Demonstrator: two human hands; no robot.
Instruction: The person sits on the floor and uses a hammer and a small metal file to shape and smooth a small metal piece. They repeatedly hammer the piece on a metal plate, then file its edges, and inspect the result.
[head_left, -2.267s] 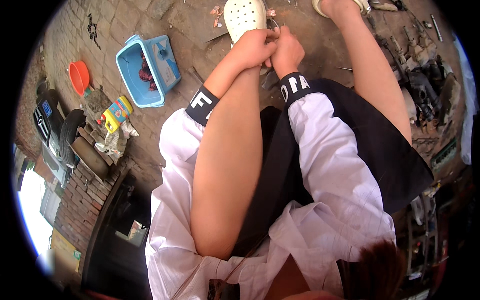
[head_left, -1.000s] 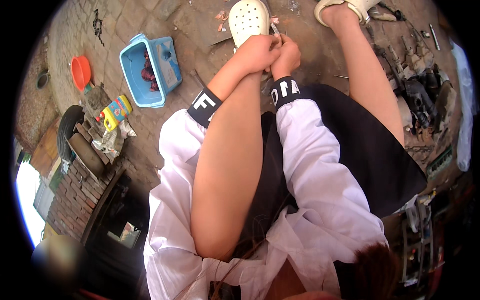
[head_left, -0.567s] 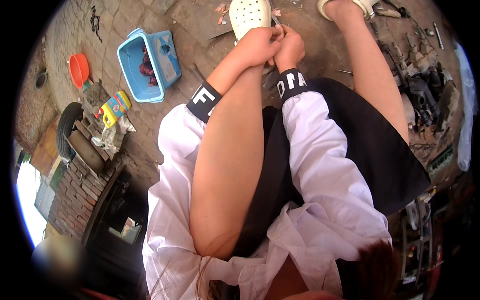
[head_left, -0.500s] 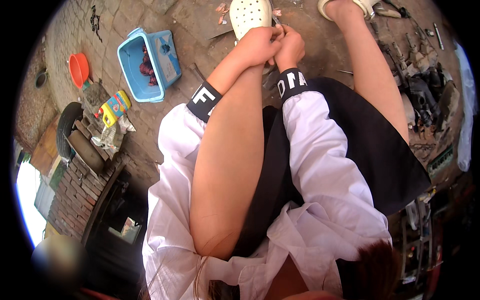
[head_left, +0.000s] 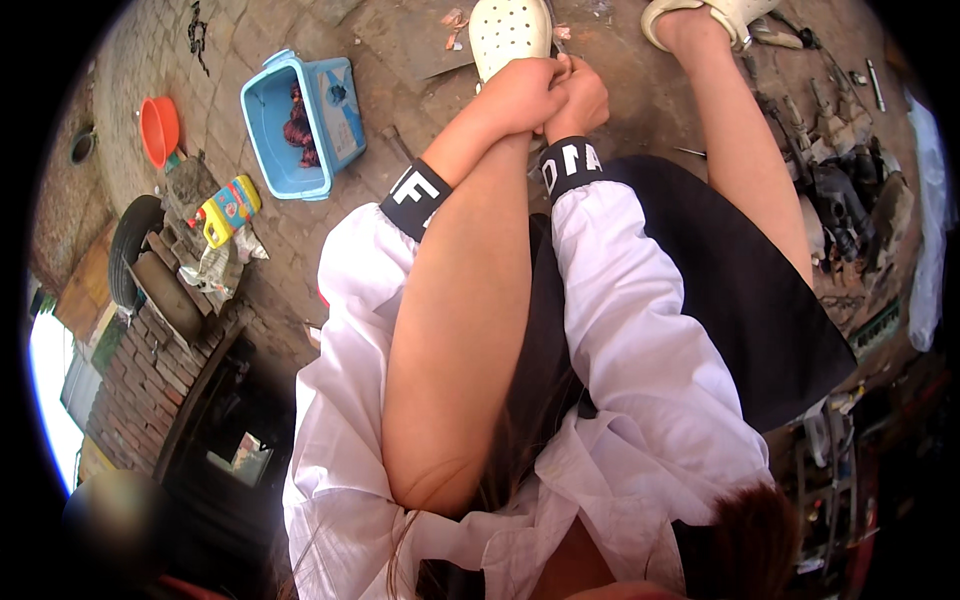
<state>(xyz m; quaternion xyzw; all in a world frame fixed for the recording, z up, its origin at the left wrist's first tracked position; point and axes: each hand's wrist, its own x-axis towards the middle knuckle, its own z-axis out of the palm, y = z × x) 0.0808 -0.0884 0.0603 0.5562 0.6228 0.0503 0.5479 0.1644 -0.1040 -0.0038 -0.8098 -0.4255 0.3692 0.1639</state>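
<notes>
Paved ground unchanged; hands stay clasped together.

You are barely shifting: your left hand and right hand are drawing a touch closer to the white perforated foam clog than a second ago, and your head is tilting slightly, nudging the blue plastic tub toward the frame's middle.

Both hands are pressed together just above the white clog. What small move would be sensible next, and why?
Probably lift both hands slightly toward the camera. The left hand and right hand are clasped tightly, and whatever they hold is hidden between them, right over the white clog. Raising them would likely bring the work into view.
</notes>
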